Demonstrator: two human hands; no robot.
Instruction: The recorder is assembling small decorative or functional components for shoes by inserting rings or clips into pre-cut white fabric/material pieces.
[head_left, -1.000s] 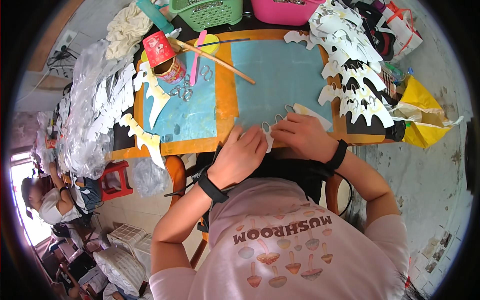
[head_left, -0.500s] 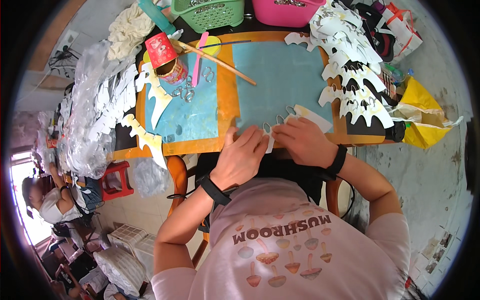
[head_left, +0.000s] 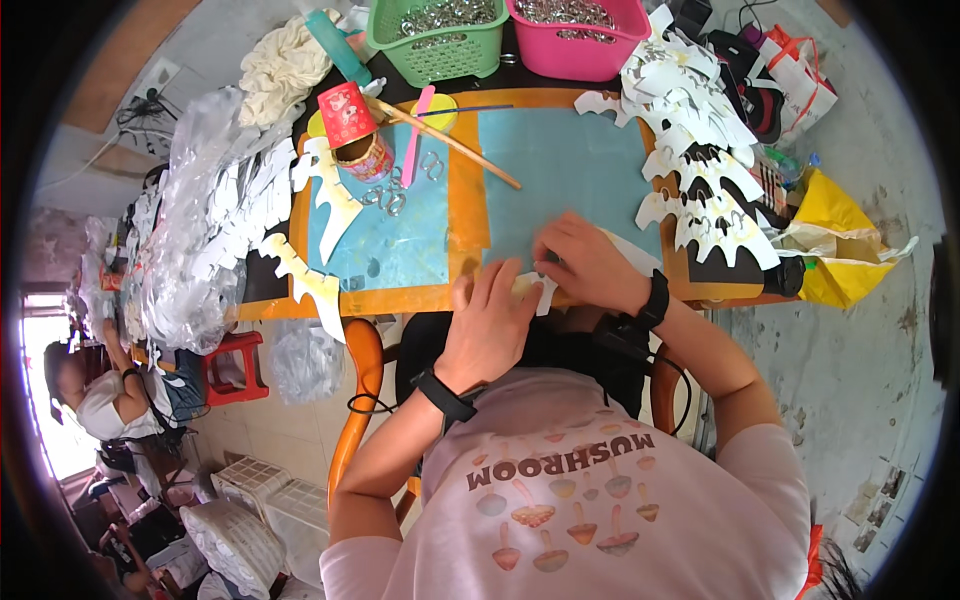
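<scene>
Note, L to R: white cut-out (head_left: 322, 294) jutting past lower edge of table (head_left: 405, 302), mid-L; L hand (head_left: 490, 325) at ctr, fingers on white card (head_left: 546, 297) overhanging same edge, can't tell if clamped; open blue mat (head_left: 565, 165) above; R hand (head_left: 588, 268) bunched over card, grip unclear; stacked cut-outs (head_left: 682, 78) upper R.

From your right hand (head_left: 597, 267) toward twelve o'clock, you can pass freely above the blue sheet (head_left: 570, 150), until the pink basket (head_left: 580, 58) closes the way. Please mind the wooden stick (head_left: 460, 148), which slants between ten and eleven o'clock. At ten is the red cup (head_left: 346, 115). White cut pieces (head_left: 720, 235), piled and spread, block you from one to three.
</scene>
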